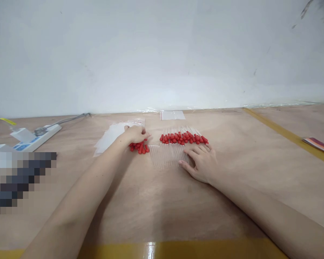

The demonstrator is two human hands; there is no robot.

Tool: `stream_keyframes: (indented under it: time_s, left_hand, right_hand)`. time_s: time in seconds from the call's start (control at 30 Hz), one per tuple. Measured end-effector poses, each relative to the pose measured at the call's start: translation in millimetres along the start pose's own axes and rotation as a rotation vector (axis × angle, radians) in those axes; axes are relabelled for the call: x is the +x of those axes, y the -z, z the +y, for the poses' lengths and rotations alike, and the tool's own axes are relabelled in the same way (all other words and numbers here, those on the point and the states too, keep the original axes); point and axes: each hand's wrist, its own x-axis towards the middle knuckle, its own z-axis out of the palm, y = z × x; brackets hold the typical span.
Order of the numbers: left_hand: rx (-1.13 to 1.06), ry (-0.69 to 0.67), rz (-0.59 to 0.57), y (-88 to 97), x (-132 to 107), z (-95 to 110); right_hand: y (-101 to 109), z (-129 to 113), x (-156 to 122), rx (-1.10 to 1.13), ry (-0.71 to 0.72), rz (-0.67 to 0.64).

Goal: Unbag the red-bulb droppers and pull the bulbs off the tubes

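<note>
Clear glass droppers with red rubber bulbs lie on a wooden table (pixel 164 201). A far row (pixel 183 137) has its bulbs toward me. A nearer bunch (pixel 166 154) lies sideways, its red bulbs (pixel 139 147) at the left. My left hand (pixel 135 135) rests on those bulbs with fingers curled over them. My right hand (pixel 201 162) lies flat, fingers spread, against the right ends of the near bunch's glass tubes.
A stack of clear plastic bags (pixel 110 138) lies left of the droppers, and one small zip bag (pixel 172 115) sits by the wall. A white power strip (pixel 35 140) with cable is at far left. Yellow tape (pixel 288 135) crosses the right side; coloured paper (pixel 320 145) lies beyond.
</note>
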Motion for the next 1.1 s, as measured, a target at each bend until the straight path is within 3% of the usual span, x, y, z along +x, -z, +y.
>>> stream_keyframes:
  time_s: [0.17,0.4,0.77,0.97,1.1]
  left_hand:
    - [-0.106,-0.121,0.146,-2.2,1,24]
    - [-0.244,-0.229,0.019,-13.4,6,57]
    - [-0.341,-0.259,-0.017,-16.0,14,60]
    - [-0.368,-0.27,0.024,-19.6,13,60]
    - [-0.342,-0.358,0.095,-23.1,13,63]
  right_hand:
    - [-4,2,1,0.021,-0.046,0.008]
    - [-5,8,3,0.087,-0.104,-0.005]
    - [-12,16,5,0.14,-0.161,-0.06]
    - [-10,15,6,0.161,-0.153,-0.058]
    - [-9,15,6,0.161,-0.149,-0.063]
